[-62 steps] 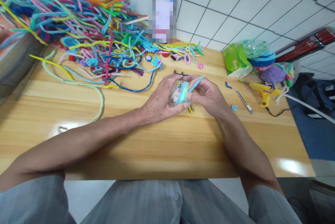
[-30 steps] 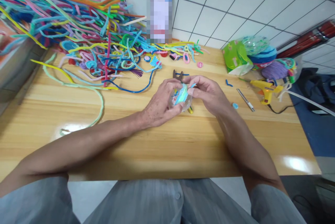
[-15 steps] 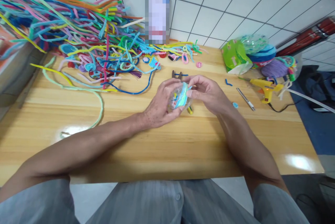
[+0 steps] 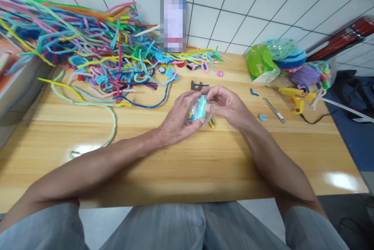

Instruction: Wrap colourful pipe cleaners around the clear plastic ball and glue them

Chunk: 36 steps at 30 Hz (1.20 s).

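My left hand (image 4: 175, 119) is wrapped around a clear plastic ball (image 4: 193, 110) with small coloured bits inside it. Around the ball runs a band of blue and green pipe cleaners (image 4: 201, 108). My right hand (image 4: 224, 106) is closed at the ball's right side, its thumb and fingertips pressed against the band. Partly hidden beneath the hands lies a tool that looks like pliers, with dark prongs (image 4: 196, 85) above and a yellow handle end (image 4: 211, 124) below. A short blue pipe cleaner piece (image 4: 205, 85) rests beside the prongs.
A big heap of pipe cleaners (image 4: 96, 47) covers the table's back left. At the wall leans a blurred phone-like screen (image 4: 173, 24). To the right are a yellow glue gun (image 4: 297, 98) with its cord, a craft knife-like pen (image 4: 274, 110), a blue disc (image 4: 262, 117) and a green packet (image 4: 261, 63).
The ball has turned a little in my left hand, and the band now faces up more. My right fingertips have shifted slightly along the band. The view has tilted a little.
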{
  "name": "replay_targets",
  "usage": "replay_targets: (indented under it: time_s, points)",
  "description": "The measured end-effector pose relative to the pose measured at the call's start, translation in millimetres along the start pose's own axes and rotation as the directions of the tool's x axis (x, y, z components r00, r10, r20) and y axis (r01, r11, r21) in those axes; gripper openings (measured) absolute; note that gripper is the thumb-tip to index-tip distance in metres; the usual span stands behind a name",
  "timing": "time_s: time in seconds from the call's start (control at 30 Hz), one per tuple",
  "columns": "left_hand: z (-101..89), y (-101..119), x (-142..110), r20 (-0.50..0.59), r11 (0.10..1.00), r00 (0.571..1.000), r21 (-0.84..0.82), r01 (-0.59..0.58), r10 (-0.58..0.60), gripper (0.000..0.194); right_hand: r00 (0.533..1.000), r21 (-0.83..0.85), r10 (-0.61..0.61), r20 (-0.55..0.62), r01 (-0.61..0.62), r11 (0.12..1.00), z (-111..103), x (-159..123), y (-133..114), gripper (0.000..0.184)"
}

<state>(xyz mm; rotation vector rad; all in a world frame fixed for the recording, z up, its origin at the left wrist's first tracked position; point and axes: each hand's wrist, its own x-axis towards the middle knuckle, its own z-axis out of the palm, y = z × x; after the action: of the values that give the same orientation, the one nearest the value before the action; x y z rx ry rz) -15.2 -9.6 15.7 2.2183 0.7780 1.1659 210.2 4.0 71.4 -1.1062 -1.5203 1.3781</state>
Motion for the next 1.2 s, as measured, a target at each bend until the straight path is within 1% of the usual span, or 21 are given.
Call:
replay_targets:
  time_s: [0.17,0.3,0.43,0.57,0.63,0.77,0.87,0.97,1.07,1.2]
  points:
    - [-0.6,1,-1,0.002,1.000,1.000,0.019,-0.010,0.010,0.065,1.000,-0.010,0.007,0.010,-0.007,1.000,-2,0,0,0.035]
    - [-2.1,3,0,0.003,1.000,1.000,-0.009,-0.003,0.003,0.059,0.998,0.035,0.053,0.025,-0.054,0.998,-1,-1,1,0.044]
    - [-1.9,4,1,-0.017,0.999,0.999,-0.002,0.036,-0.036,0.057,0.998,0.038,0.058,0.035,-0.060,0.997,0,-2,1,0.050]
    - [0.0,3,1,-0.025,1.000,0.999,-0.012,0.022,-0.023,0.057,0.992,0.048,0.092,0.086,-0.096,0.994,-2,-1,-1,0.053]
    - [1.1,2,2,-0.037,0.999,0.999,-0.019,0.026,-0.027,0.057,0.989,0.059,0.105,0.101,-0.112,0.992,-4,-1,-2,0.053]
    - [3.6,1,4,-0.062,0.999,0.998,-0.025,0.030,-0.031,0.055,0.991,0.072,0.097,0.089,-0.103,0.992,-4,-1,-3,0.050]
    - [4.4,1,5,-0.070,0.998,0.997,-0.045,0.032,-0.035,0.054,0.993,0.056,0.091,0.076,-0.096,0.994,-2,-1,-3,0.047]
    - [3.2,3,7,-0.064,0.994,0.995,-0.086,0.066,-0.071,0.051,0.994,0.023,0.074,0.075,-0.076,0.997,-1,-1,-2,0.044]
    - [1.0,5,7,-0.047,0.988,0.994,-0.119,0.097,-0.104,0.046,0.993,0.006,0.060,0.098,-0.061,0.998,-5,-1,-2,0.045]
    - [-0.8,6,7,-0.036,0.987,0.992,-0.113,0.118,-0.122,0.044,0.986,0.054,0.086,0.141,-0.095,0.994,-11,-2,-6,0.045]
